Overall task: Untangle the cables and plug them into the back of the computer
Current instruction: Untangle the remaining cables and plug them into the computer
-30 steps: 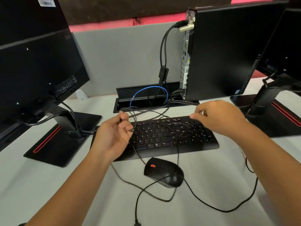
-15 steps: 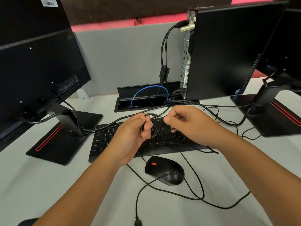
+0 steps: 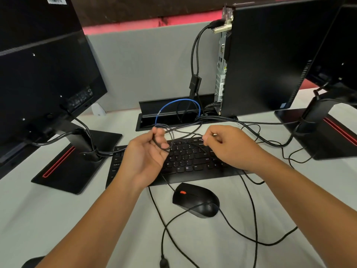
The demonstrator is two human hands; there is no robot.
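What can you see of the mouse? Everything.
The mouse is black, looks like matte plastic, with an orange-red scroll wheel near its front. It lies flat on the white table, just in front of the keyboard and apart from it, between the two forearms. Neither hand touches it. A thin black cable leaves its front toward the left hand; another black cable crosses over its near end.

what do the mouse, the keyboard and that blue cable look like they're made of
Mouse: probably matte black plastic, with a soft sheen and an orange-red wheel. Keyboard: likely matte black plastic, with separate keys and white legends. Blue cable: seemingly a smooth rubbery or vinyl jacket, since it holds a springy loop in the desk's cable tray.
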